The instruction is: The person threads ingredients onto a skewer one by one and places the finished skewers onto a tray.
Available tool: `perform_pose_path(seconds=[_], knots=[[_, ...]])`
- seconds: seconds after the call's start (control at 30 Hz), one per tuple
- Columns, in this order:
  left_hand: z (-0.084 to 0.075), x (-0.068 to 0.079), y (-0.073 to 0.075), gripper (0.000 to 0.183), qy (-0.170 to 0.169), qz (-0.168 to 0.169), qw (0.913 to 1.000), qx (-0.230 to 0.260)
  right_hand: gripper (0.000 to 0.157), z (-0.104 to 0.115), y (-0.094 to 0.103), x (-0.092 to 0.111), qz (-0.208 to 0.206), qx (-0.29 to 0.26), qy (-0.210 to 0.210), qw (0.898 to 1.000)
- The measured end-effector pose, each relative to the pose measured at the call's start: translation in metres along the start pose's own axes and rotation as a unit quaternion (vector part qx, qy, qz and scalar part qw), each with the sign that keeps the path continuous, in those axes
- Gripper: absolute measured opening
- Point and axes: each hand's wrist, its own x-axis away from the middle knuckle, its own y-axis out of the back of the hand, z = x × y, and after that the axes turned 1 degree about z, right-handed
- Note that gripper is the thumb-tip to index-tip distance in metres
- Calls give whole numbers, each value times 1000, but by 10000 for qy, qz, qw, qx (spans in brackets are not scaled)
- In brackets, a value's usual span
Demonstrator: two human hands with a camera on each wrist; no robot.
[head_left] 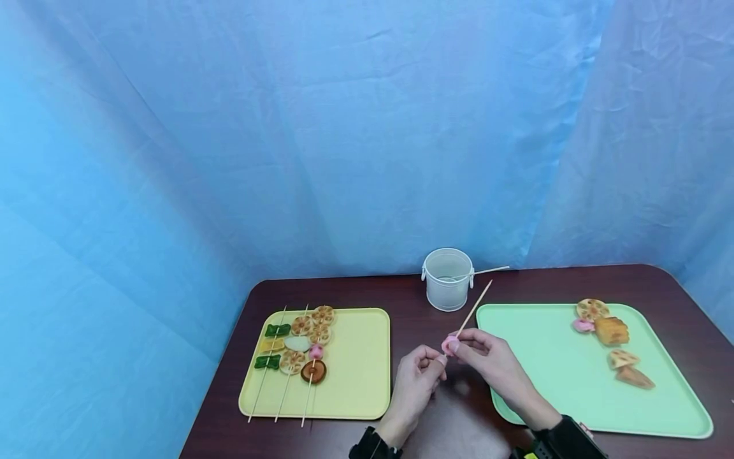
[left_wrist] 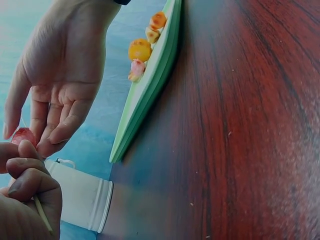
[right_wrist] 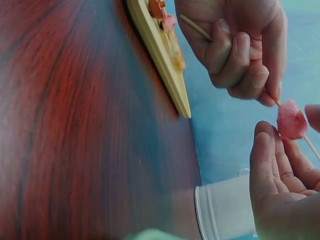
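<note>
Near the front middle of the table, my left hand (head_left: 417, 382) grips a thin wooden skewer (head_left: 474, 308). In the right wrist view its fingers curl round the stick, and the skewer's end (right_wrist: 196, 27) sticks out behind them. A pink food piece (right_wrist: 291, 120) is threaded on the skewer, just beyond the left fingertips. My right hand (head_left: 496, 363) pinches this pink piece between thumb and fingers. The bare skewer tip slants up and away to the right in the head view.
On the left, a yellow tray (head_left: 355, 363) carries three loaded skewers with vegetable-like pieces. At right a green tray (head_left: 545, 357) holds several loose pieces, among them a pink one (head_left: 583, 326). A white bucket (head_left: 447, 299) with a stick (head_left: 491, 270) in it stands behind my hands.
</note>
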Motion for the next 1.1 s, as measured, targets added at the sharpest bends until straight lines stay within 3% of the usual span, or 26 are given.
perform_pose_path(seconds=[0.23,0.5,0.73,0.83,1.1], knots=[[5,0,5,16,207,-14,9997,96,49,-1,28,3,-295,681,169,9971],[9,2,13,14,257,-6,9996,64,52,4,89,7,-748,1603,267,9839],[11,3,20,15,181,2,9998,-33,54,13,143,5,-463,2422,237,9688],[12,4,21,14,197,22,9998,-58,52,13,163,6,-409,3014,256,9523],[15,5,24,17,224,74,9996,-168,56,7,190,1,-652,4676,276,8811]])
